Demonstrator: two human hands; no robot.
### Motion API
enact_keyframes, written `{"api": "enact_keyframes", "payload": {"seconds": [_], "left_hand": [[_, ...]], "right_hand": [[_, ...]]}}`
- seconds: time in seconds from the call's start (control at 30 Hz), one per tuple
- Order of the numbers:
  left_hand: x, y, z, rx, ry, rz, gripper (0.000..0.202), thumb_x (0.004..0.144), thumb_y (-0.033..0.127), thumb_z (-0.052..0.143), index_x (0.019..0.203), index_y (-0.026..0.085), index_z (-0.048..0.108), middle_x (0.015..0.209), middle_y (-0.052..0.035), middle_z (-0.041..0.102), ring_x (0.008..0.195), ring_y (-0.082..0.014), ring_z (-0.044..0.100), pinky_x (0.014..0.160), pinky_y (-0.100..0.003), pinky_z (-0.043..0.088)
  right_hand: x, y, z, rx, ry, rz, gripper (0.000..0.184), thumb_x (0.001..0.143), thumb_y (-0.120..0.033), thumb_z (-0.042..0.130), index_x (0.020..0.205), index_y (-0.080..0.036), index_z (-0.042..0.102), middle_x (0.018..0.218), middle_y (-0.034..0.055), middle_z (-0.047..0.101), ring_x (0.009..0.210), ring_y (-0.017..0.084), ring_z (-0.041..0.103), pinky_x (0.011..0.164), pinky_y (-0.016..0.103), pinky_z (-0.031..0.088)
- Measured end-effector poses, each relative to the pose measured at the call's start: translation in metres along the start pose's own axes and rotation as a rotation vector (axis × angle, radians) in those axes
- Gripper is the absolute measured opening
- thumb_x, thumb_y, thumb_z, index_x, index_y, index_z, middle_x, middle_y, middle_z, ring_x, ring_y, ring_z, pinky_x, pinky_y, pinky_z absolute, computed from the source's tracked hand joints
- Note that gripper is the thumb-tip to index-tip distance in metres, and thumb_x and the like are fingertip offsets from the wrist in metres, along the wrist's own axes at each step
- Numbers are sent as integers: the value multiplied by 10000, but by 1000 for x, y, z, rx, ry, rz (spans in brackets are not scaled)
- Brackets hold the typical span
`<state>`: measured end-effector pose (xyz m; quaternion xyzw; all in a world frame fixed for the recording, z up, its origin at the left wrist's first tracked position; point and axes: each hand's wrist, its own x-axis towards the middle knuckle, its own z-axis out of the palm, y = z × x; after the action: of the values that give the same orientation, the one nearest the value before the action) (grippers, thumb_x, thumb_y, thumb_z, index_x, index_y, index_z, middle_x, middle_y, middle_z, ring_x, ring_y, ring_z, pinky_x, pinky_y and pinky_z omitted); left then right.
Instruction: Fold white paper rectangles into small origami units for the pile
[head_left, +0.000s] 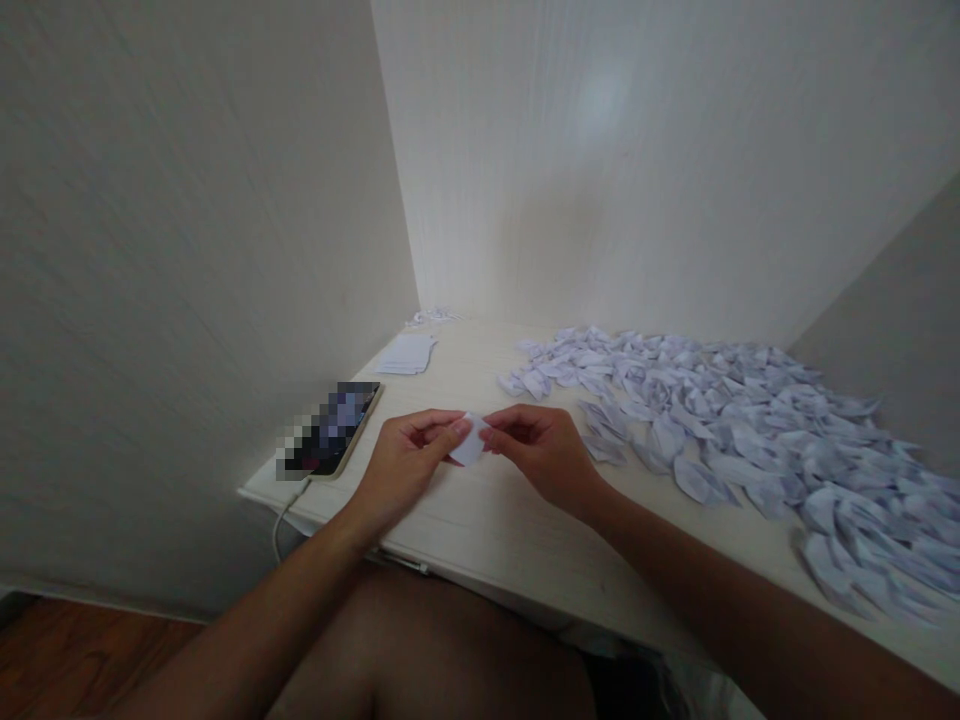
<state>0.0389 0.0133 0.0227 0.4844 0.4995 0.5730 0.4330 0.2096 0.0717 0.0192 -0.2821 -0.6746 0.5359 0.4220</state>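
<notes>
A small piece of folded white paper (470, 446) is held between my two hands, just above the pale desk (465, 540). My left hand (417, 447) pinches its left side between thumb and fingers. On the other side, my right hand (534, 440) grips the right edge with thumb and forefinger. The fingers cover part of the paper, so its full shape is hidden. A large pile of folded white paper pieces (705, 410) spreads over the desk to the right of my right hand.
At the back left lies a stack of flat white paper sheets (407, 354), with small white scraps (433, 316) behind it. A phone (334, 430) with a plugged-in white cable (279, 530) rests near the left edge. Walls (600, 180) enclose the desk at the back and left.
</notes>
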Motion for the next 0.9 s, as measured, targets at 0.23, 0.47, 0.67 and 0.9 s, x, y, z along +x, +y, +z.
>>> {"api": "enact_keyframes", "payload": {"seconds": [0.23,0.47,0.67,0.9], "left_hand": [[0,1,-1,18,34,11,319,739,404,792,892,126,754,754,-55,755,641,-155,666,605,-268,571],[0,3,1,26,51,11,314,721,403,804,867,129,754,733,-53,754,624,-168,681,583,-283,588],[0,3,1,58,19,24,322,739,421,789,875,131,759,760,-64,756,659,-186,689,587,-303,599],[0,0,-1,63,-4,10,316,761,414,773,898,130,755,772,-75,756,684,-185,689,571,-284,591]], "right_hand": [[-1,2,1,-47,37,-50,169,774,-337,761,870,-198,775,846,53,779,751,178,716,729,314,574],[0,1,1,-71,27,-60,182,800,-361,731,861,-194,769,818,49,771,718,167,697,688,300,562],[-1,0,2,-138,-10,-30,191,841,-355,679,804,-179,742,748,45,742,676,157,667,661,290,531],[-1,-2,0,-218,-36,-23,205,866,-343,634,780,-180,723,712,33,721,655,148,644,645,272,502]]}}
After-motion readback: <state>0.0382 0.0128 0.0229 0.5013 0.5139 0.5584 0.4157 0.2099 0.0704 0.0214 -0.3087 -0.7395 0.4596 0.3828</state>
